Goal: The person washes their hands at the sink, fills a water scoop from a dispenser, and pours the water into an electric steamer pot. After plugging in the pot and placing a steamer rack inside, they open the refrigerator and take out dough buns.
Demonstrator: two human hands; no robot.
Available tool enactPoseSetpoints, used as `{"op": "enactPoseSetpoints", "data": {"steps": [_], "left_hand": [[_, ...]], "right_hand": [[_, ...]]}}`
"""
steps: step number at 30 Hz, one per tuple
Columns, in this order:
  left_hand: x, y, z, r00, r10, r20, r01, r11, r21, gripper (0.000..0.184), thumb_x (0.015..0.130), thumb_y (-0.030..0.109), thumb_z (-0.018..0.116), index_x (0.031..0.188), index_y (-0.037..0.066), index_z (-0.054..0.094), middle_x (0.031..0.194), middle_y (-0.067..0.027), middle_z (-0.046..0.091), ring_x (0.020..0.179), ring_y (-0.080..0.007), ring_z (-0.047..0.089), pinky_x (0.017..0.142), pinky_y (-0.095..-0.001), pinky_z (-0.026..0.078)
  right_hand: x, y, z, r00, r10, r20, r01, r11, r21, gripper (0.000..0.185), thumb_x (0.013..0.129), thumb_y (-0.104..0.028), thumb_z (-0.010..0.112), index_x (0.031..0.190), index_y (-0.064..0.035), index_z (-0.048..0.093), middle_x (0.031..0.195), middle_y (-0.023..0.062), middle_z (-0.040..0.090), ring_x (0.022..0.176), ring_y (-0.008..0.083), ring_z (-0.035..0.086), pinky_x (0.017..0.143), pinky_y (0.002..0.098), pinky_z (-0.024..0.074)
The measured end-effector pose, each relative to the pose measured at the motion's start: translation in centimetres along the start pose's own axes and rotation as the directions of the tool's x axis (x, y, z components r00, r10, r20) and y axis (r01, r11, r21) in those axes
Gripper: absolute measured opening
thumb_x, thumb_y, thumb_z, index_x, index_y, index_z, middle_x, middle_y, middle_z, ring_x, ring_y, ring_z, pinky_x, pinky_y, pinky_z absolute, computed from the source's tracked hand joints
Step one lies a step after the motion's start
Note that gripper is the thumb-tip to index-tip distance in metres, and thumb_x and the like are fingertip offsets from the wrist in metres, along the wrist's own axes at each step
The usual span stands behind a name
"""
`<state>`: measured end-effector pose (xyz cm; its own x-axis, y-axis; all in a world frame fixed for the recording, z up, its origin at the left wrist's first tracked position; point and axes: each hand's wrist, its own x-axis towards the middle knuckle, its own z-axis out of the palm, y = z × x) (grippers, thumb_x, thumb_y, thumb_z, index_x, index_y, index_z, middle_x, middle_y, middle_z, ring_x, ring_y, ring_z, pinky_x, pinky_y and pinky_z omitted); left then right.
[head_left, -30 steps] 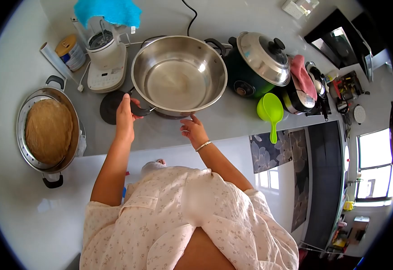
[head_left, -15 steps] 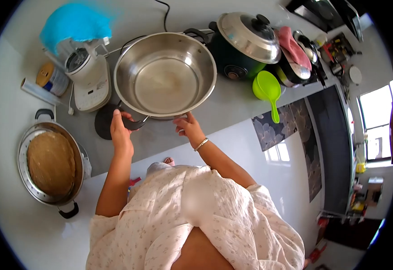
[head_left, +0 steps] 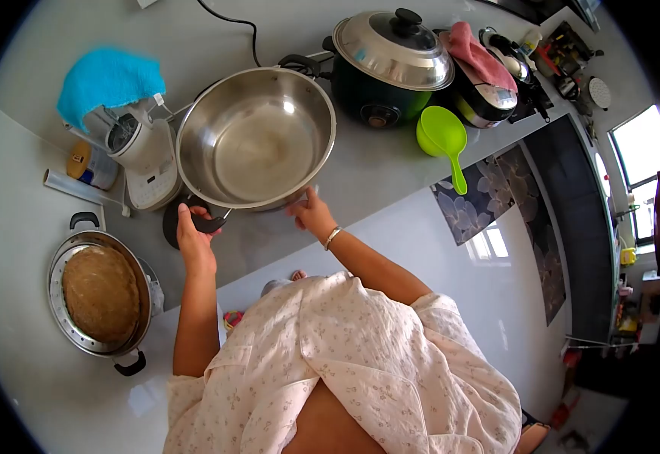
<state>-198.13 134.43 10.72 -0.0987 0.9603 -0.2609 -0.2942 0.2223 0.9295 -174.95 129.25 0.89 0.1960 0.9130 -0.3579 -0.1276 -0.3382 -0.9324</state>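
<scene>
A wide steel pot (head_left: 258,144) stands on the grey counter, with a black handle on each side. My left hand (head_left: 196,231) is closed round its near-left handle, the thumb on top. At the pot's front edge is my right hand (head_left: 313,214), fingers apart and partly curled, close to the pot's lower side; whether the fingertips touch it I cannot tell. Left of these, a steamer pot (head_left: 144,265) holds a flat brown mass of dough (head_left: 101,295) on a perforated tray.
Behind are a white blender (head_left: 148,163) under a blue cloth (head_left: 110,83), a canister (head_left: 95,165) and a film roll (head_left: 72,185). A lidded dark green cooker (head_left: 375,98), a green ladle (head_left: 443,136) and a pink cloth (head_left: 481,57) are to the right.
The view has shifted and turned, so the counter items appear displaced. My left hand stays on the pot's handle, and my right hand remains by the pot's front edge.
</scene>
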Motion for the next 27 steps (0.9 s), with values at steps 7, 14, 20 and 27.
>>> {"op": "enactPoseSetpoints", "data": {"steps": [7, 14, 20, 27], "left_hand": [[-0.1, 0.4, -0.7, 0.998, -0.052, -0.030, 0.055, 0.994, 0.094, 0.049, 0.094, 0.056, 0.044, 0.091, 0.008, 0.055, 0.080, -0.0035, 0.055, 0.072, -0.0163, 0.056, 0.062, -0.0308, 0.044], [-0.2, -2.2, -6.9, 0.996, -0.076, -0.055, 0.082, 0.990, 0.118, 0.043, 0.093, 0.051, 0.051, 0.098, 0.008, 0.056, 0.082, -0.0045, 0.059, 0.071, -0.0153, 0.057, 0.064, -0.0298, 0.046], [-1.9, -3.3, -12.4, 0.973, 0.132, -0.191, -0.059, 0.936, 0.347, 0.016, 0.092, 0.017, 0.059, 0.105, 0.008, 0.058, 0.089, -0.0018, 0.061, 0.077, -0.0113, 0.060, 0.067, -0.0259, 0.050], [-2.2, 0.8, -20.6, 0.616, 0.659, -0.432, -0.110, 0.614, 0.782, 0.041, 0.084, 0.014, 0.068, 0.119, 0.001, 0.052, 0.112, -0.0145, 0.057, 0.105, -0.0282, 0.056, 0.090, -0.0382, 0.045]], "right_hand": [[-3.4, 1.3, -3.8, 0.996, -0.006, 0.084, 0.013, 0.996, -0.084, 0.063, 0.086, -0.010, 0.057, 0.142, -0.0019, 0.029, 0.086, 0.0077, 0.069, 0.060, 0.0129, 0.060, 0.049, 0.0248, 0.0479], [-4.3, 3.6, -9.6, 0.985, 0.129, 0.111, -0.120, 0.989, -0.088, 0.040, 0.088, -0.009, 0.055, 0.127, -0.0018, 0.050, 0.087, 0.0075, 0.068, 0.063, 0.0111, 0.060, 0.052, 0.0233, 0.0479], [-4.0, 4.4, -10.1, 0.972, 0.090, 0.219, -0.093, 0.996, 0.002, 0.030, 0.090, -0.011, 0.055, 0.118, -0.0022, 0.057, 0.084, 0.0081, 0.067, 0.060, 0.0112, 0.057, 0.051, 0.0233, 0.0473], [-3.7, 3.1, -10.9, 0.955, 0.195, 0.222, -0.157, 0.971, -0.180, 0.030, 0.090, -0.012, 0.052, 0.118, -0.0018, 0.057, 0.085, 0.0082, 0.066, 0.061, 0.0117, 0.058, 0.052, 0.0228, 0.0464]]}}
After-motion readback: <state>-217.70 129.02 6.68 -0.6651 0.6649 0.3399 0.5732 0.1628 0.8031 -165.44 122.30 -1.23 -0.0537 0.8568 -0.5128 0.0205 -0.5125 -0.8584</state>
